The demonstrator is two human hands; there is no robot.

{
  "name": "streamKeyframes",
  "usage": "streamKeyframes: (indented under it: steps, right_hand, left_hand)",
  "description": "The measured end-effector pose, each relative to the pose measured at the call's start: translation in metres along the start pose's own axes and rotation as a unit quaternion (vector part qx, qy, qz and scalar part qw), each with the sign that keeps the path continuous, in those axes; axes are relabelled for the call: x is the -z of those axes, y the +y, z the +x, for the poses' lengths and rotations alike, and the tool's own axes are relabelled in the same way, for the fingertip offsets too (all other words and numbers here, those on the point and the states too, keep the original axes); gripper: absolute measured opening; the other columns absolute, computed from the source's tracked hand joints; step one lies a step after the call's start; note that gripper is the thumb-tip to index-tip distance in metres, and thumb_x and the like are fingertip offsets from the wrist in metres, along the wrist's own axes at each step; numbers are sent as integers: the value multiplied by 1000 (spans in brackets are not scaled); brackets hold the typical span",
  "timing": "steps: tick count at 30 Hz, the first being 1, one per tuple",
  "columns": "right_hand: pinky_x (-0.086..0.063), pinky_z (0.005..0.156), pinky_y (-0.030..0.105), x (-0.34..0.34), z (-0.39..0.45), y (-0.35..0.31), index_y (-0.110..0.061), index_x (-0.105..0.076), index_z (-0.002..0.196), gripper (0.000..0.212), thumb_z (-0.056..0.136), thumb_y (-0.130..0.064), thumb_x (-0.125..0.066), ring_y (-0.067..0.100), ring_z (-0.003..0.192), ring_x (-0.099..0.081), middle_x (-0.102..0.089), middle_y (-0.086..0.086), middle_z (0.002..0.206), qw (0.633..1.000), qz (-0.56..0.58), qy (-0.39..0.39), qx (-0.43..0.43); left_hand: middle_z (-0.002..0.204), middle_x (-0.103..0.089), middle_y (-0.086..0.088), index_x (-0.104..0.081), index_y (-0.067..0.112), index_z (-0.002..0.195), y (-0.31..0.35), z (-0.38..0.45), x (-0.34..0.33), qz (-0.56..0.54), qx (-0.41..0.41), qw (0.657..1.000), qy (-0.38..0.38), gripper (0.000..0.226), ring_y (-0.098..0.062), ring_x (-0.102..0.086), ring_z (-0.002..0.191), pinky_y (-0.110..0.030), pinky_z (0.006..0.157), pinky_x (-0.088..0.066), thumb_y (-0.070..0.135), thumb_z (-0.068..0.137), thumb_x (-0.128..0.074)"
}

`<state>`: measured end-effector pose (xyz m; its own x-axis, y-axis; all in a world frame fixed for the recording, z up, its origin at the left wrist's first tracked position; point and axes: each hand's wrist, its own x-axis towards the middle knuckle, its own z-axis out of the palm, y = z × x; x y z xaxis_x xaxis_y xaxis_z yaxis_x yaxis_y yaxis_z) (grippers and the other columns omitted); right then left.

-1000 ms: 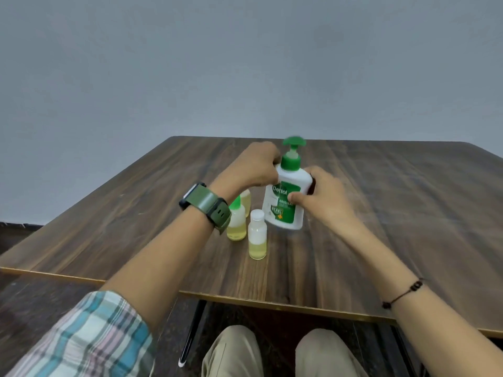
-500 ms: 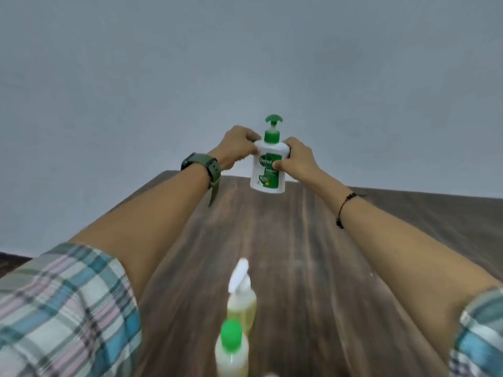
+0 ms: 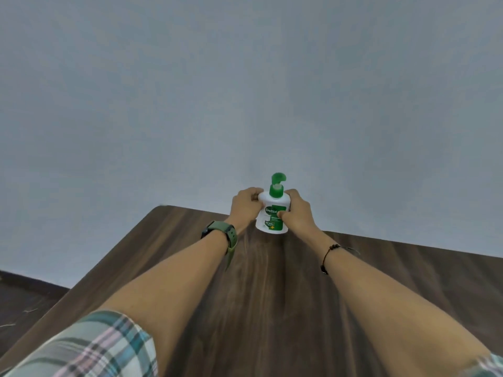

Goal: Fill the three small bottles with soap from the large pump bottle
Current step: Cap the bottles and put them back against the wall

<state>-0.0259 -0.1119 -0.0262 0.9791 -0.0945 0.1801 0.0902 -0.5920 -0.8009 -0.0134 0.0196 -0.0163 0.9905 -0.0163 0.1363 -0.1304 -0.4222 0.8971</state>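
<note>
Both hands, left hand [image 3: 246, 205] and right hand [image 3: 295, 210], have fingers wrapped around the pump bottle [image 3: 273, 213] at frame centre, near the worktop [image 3: 272, 295] far edge. Best set it down upright and release gently; small bottles are out of view

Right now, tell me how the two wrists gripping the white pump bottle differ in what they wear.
The left wrist carries a broad olive-green watch strap with a dark watch face; the right wrist carries a thin dark cord bracelet with small beads. The strap wraps wide and flat, the bracelet is a narrow thread. Shared: the left hand and right hand both hold the white, green-capped pump bottle at the far edge of the dark wooden table.
</note>
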Motion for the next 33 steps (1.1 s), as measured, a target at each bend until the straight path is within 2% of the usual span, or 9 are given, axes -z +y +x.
streamKeyframes:
  steps: [7,11,14,17,20,22,25,28,33]
  right_hand:
    - [-49,88,39,-12,22,18,-3,-45,122,46,79,8,-55,33,107,-58,-59,20,118,1000,-10,-3,-16]
    - [-47,83,34,-17,23,26,-4,-45,122,45,79,8,-54,31,105,-58,-59,19,117,1000,-9,20,-16]
    - [-48,86,35,-19,23,27,-4,-45,121,44,80,8,-54,31,106,-58,-59,18,118,1000,-10,28,-10]
    - [-48,88,38,-19,23,26,-4,-43,125,47,80,7,-55,32,107,-57,-58,20,119,1000,-20,17,-12]
    - [-45,95,40,-15,18,20,-5,-32,135,62,79,7,-57,34,115,-52,-50,21,128,999,-43,13,-31]
    - [-41,100,40,-10,5,15,-7,-27,139,66,81,5,-56,33,122,-47,-44,19,135,997,-41,36,-54]
    - [-42,98,36,5,-33,9,-7,-34,136,55,85,4,-51,29,121,-49,-48,15,131,997,-24,56,-47]
    - [-43,91,23,14,-89,4,-10,-43,132,50,85,5,-50,19,112,-53,-54,6,120,998,-21,9,-54]
    - [-39,73,5,23,-188,-11,-12,-50,126,44,84,3,-53,9,99,-53,-55,-1,109,991,-1,-103,-84]
  left_hand:
    - [126,-61,-18,-55,1,125,-18,28,-10,5,2,1000,-28,45,-27,-57,115,-27,97,-43,-11,82,-50]
    - [128,-60,-17,-53,1,127,-25,31,-17,-3,-12,1000,-27,44,-26,-57,116,-32,103,-42,-8,84,-51]
    - [130,-58,-16,-51,2,129,-27,30,-18,-15,-6,999,-29,46,-25,-55,118,-28,101,-42,-7,84,-52]
    - [139,-49,-15,-41,4,137,-29,24,-18,-10,-7,998,-56,57,-26,-48,127,-28,105,-37,-6,83,-53]
    - [150,-34,-13,-28,6,144,-29,12,-16,-5,6,998,-59,66,-25,-35,137,-35,113,-30,-1,85,-55]
    - [152,-31,-13,-25,5,145,-30,-4,-11,-35,27,998,-48,67,-24,-32,139,-33,114,-27,-1,86,-55]
    - [152,-32,-8,-26,8,145,-34,-49,4,-114,58,990,-62,67,-19,-34,138,-29,111,-28,-6,86,-54]
    - [150,-37,-5,-31,8,143,-38,-105,17,-142,83,982,-95,63,-15,-37,135,-31,110,-33,-8,86,-53]
    - [145,-43,-3,-36,7,140,-36,-211,36,-181,123,966,-135,58,-11,-41,132,-19,103,-38,-11,87,-51]
